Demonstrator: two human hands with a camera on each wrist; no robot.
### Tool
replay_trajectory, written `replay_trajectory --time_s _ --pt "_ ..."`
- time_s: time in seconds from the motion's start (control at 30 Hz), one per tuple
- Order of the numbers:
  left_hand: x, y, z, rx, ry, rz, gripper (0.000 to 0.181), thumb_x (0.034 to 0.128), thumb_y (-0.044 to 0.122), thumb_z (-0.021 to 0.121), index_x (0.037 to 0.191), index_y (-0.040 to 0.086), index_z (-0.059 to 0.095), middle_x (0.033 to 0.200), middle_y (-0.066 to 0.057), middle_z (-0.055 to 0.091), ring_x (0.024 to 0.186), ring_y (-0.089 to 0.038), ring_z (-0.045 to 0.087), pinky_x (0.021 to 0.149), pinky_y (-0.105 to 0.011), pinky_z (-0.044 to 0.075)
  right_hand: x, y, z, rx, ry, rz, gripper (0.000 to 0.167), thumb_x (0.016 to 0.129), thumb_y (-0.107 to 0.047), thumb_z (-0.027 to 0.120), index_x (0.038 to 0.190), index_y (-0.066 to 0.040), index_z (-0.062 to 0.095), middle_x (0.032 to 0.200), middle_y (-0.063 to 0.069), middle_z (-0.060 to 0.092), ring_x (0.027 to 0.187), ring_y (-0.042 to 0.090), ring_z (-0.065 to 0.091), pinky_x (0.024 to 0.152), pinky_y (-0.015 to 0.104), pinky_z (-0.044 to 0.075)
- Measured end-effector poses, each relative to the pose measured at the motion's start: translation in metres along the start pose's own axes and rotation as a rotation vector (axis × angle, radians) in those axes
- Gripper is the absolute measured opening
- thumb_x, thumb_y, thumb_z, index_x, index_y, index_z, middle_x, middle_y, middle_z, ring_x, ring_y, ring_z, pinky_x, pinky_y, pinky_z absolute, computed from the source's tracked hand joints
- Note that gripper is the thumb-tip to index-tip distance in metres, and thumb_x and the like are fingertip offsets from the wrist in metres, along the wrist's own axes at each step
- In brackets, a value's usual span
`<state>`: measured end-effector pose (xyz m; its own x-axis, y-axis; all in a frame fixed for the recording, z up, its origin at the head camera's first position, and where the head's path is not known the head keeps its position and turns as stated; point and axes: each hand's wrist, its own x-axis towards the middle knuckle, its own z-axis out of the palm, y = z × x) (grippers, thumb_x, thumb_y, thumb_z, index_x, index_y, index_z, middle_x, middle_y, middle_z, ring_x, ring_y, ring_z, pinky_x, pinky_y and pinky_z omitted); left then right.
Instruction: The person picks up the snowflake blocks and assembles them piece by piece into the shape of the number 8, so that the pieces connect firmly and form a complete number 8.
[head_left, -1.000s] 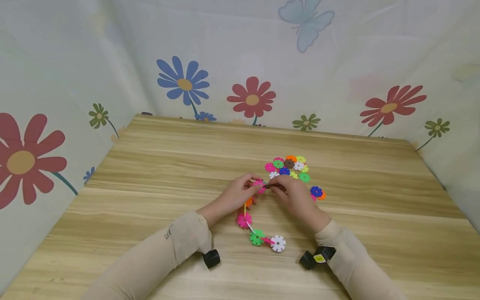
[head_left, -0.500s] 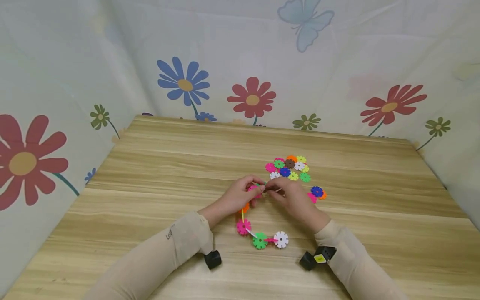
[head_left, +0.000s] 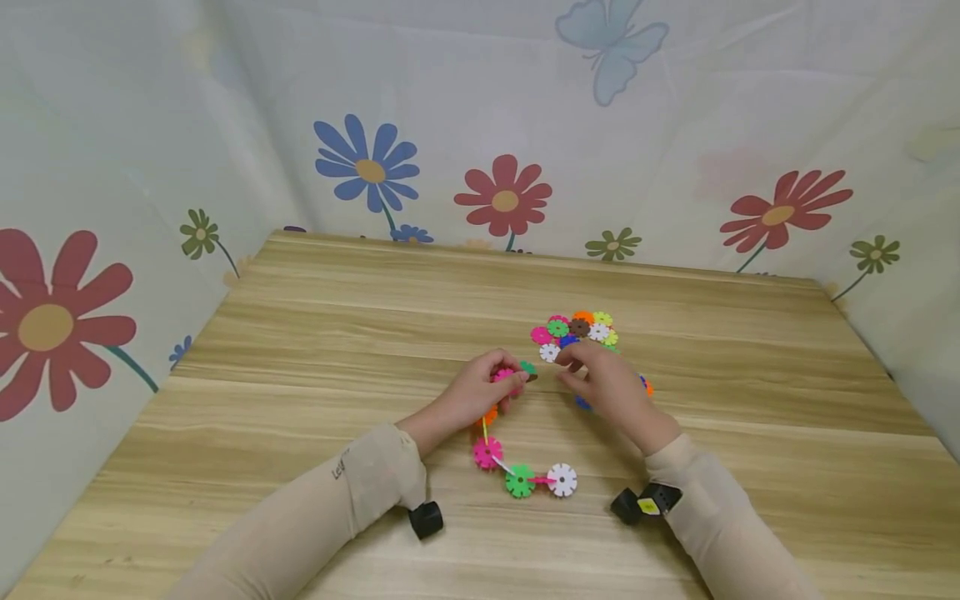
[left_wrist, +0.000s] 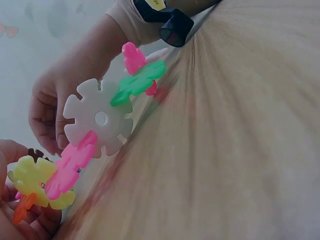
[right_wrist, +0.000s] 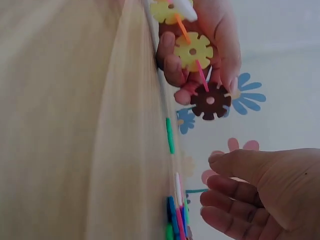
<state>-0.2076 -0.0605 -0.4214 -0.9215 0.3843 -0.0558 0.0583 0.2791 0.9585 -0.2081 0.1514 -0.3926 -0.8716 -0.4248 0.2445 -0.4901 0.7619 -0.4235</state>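
My left hand (head_left: 480,390) pinches a chain of notched plastic discs near its far end. At that end a brown disc (right_wrist: 211,102) joins a pink disc (head_left: 506,380) at the fingertips, with a yellow disc (right_wrist: 193,52) beyond the pink one. The chain bends toward me through an orange disc (head_left: 489,415), another pink disc (head_left: 487,452) and a green disc (head_left: 520,481) to a white disc (head_left: 562,480). My right hand (head_left: 613,392) hovers to the right with thumb and fingers apart, holding nothing. A loose green disc (head_left: 528,367) lies beyond my left fingertips.
A pile of loose discs (head_left: 580,327) in several colours lies on the wooden table (head_left: 360,317) beyond my right hand. A few more, including an orange disc (head_left: 649,388), are partly hidden behind that hand. A flowered cloth (head_left: 435,100) stands behind the table.
My right hand has let go of the brown disc and moved right, away from my left hand. The chain's near end first shifted slightly right, then stayed still.
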Motion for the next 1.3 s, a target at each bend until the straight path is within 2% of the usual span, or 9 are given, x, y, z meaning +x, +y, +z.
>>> replay_trajectory --time_s 0.17,0.43,0.67,0.83,1.0,1.3 --pt "-0.001 0.000 0.000 0.016 0.010 0.011 0.014 0.0973 0.017 0.056 0.102 0.004 0.059 0.086 -0.010 0.066 0.058 -0.011 0.054 0.057 -0.021 0.045 -0.001 0.008 -0.008 0.006 -0.064 0.039 0.013 0.084 -0.011 0.072 0.094 -0.004 0.067 0.094 0.010 0.069 0.086 0.025 0.066 0.074 0.039 0.055" --pt "-0.002 0.000 0.001 0.040 0.011 0.017 0.016 0.0975 0.018 0.055 0.101 0.003 0.060 0.086 -0.012 0.067 0.058 -0.010 0.054 0.057 -0.021 0.045 0.000 0.017 -0.022 0.024 -0.255 0.113 0.016 0.085 -0.013 0.072 0.095 -0.002 0.066 0.091 0.011 0.069 0.084 0.023 0.064 0.078 0.040 0.053" --pt "-0.001 0.000 0.001 0.049 0.012 0.006 0.016 0.0975 0.019 0.056 0.101 0.004 0.060 0.086 -0.011 0.067 0.058 -0.011 0.054 0.057 -0.021 0.045 -0.001 0.015 -0.026 -0.083 -0.359 0.104 0.024 0.078 -0.016 0.079 0.095 -0.004 0.067 0.085 0.005 0.066 0.078 0.017 0.057 0.074 0.035 0.050" --pt "-0.001 -0.001 0.001 0.039 0.009 0.012 0.015 0.0977 0.017 0.055 0.101 0.003 0.060 0.087 -0.012 0.068 0.057 -0.011 0.054 0.057 -0.021 0.046 -0.003 0.013 -0.025 -0.160 -0.366 0.094 0.024 0.077 -0.018 0.080 0.093 -0.006 0.068 0.082 0.003 0.061 0.075 0.015 0.052 0.070 0.031 0.046" --pt "-0.002 0.000 0.002 0.036 0.011 0.008 0.016 0.0977 0.019 0.056 0.100 0.003 0.060 0.086 -0.011 0.067 0.057 -0.011 0.054 0.057 -0.022 0.047 -0.003 0.013 -0.021 -0.185 -0.346 0.084 0.021 0.076 -0.016 0.079 0.088 -0.007 0.064 0.081 0.002 0.058 0.074 0.015 0.051 0.068 0.030 0.046" --pt "-0.001 0.000 0.001 0.037 0.007 0.012 0.016 0.0978 0.018 0.055 0.100 0.003 0.060 0.087 -0.012 0.067 0.058 -0.011 0.054 0.057 -0.022 0.047 -0.001 0.012 -0.018 -0.085 -0.301 0.113 0.013 0.080 -0.005 0.069 0.085 -0.009 0.058 0.078 0.002 0.057 0.070 0.015 0.049 0.062 0.027 0.041"
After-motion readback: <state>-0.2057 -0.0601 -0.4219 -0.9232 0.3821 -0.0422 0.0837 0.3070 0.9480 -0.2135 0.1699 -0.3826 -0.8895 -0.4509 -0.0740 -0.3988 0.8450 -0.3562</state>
